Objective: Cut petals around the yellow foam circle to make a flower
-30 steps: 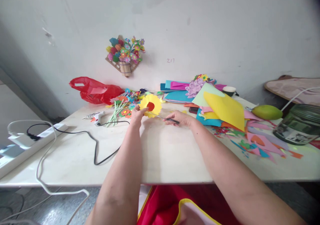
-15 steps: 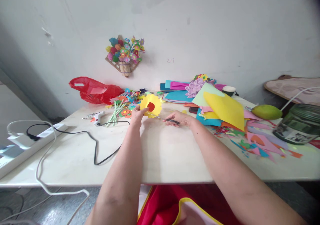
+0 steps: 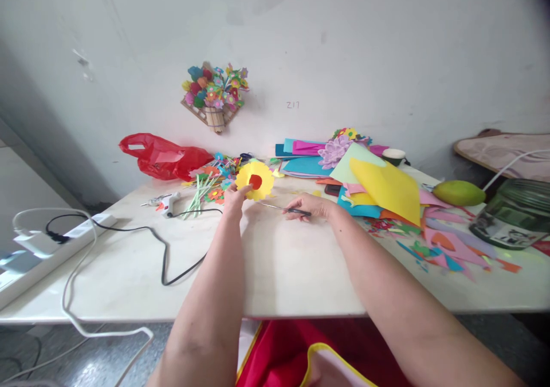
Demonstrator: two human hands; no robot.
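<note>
A yellow flower (image 3: 268,185) with scalloped edges and a red centre (image 3: 255,182) is held up above the table. My left hand (image 3: 235,196) pinches it at its lower left side. My right hand (image 3: 310,206) is closed on black-handled scissors (image 3: 298,211), whose blades point left. The blade tips lie just below the flower and look apart from it; whether the blades are parted is too small to tell.
On the white table (image 3: 301,272) are a glue gun (image 3: 170,203) with a black cord, pale green sticks (image 3: 198,194), a red bag (image 3: 165,157), coloured sheets (image 3: 387,183), paper scraps (image 3: 447,249), a green mango (image 3: 459,192) and a glass jar (image 3: 513,212). A power strip (image 3: 81,235) lies left.
The yellow flower has shifted slightly left and turned a little in my left hand. The scissors have moved slightly right and down, away from the petals.
</note>
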